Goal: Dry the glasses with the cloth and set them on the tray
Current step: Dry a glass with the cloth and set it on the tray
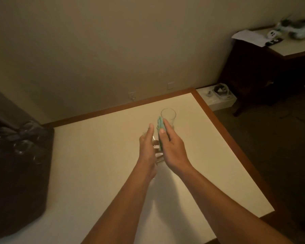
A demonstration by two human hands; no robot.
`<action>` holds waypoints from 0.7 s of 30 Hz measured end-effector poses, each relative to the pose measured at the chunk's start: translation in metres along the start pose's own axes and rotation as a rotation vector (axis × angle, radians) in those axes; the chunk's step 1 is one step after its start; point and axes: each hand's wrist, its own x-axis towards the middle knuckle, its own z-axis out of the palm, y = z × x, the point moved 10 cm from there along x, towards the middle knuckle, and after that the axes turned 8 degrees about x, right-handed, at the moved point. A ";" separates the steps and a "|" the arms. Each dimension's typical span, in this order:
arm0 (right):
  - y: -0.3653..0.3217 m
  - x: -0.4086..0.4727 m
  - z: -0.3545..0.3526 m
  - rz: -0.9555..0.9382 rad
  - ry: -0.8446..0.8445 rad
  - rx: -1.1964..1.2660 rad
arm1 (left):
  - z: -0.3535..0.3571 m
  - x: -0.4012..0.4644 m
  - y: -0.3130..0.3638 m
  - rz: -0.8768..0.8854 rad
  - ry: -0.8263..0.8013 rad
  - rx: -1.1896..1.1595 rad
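Note:
Over the middle of the white table, my left hand holds a clear glass from its left side. The glass lies tilted between my two hands, base towards me. My right hand holds a folded green cloth against the right side of that glass, thumb on the cloth's near edge. A second clear glass stands upright on the table just beyond my fingertips, apart from both hands. No tray is in view.
A black bin bag bulges at the table's left edge. The table's brown rim runs along the back and right. On the floor at the right are a white box and a dark wooden desk with papers.

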 end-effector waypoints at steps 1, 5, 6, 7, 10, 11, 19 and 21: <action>-0.006 -0.013 0.017 -0.039 -0.018 -0.025 | -0.020 -0.008 0.013 0.026 0.065 -0.004; -0.021 -0.074 0.077 -0.203 -0.107 -0.183 | -0.095 -0.039 0.047 0.106 0.277 0.062; -0.028 -0.082 0.089 -0.227 -0.120 -0.164 | -0.111 -0.051 0.050 0.112 0.302 0.098; -0.038 -0.084 0.097 -0.229 -0.111 -0.110 | -0.120 -0.063 0.051 0.105 0.283 0.115; -0.059 -0.072 0.120 -0.099 -0.099 0.118 | -0.134 -0.098 0.052 0.089 0.166 0.135; -0.065 -0.073 0.130 -0.091 -0.102 0.167 | -0.142 -0.106 0.058 0.110 0.159 0.155; -0.076 -0.156 0.196 -0.275 -0.134 0.131 | -0.223 -0.165 0.078 0.215 0.295 0.128; -0.084 -0.146 0.198 -0.132 -0.133 0.281 | -0.219 -0.178 0.071 0.196 0.210 0.137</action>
